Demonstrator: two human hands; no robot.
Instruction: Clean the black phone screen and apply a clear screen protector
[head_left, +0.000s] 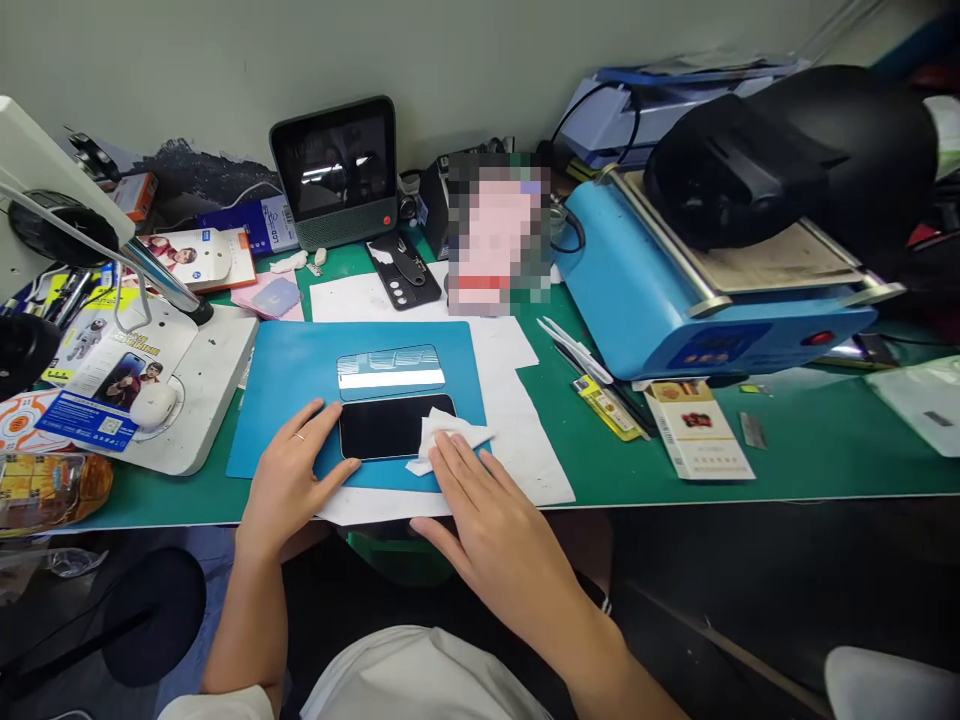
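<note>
A black phone (390, 426) lies screen up on a blue mat (300, 380). My left hand (289, 480) rests at the phone's left end, fingers spread around its corner, steadying it. My right hand (480, 510) lies flat with its fingertips pressing a white wipe (444, 435) against the phone's right end. A glass screen protector (390, 371) lies just beyond the phone on the mat.
White paper sheets (525, 420) lie under the mat on a green desk (825, 450). A blue laminating machine (697, 300) stands at the right, a small monitor (337, 170) at the back, a white lamp base (210, 380) at the left. Tweezers (574, 350) and a cigarette pack (697, 425) lie nearby.
</note>
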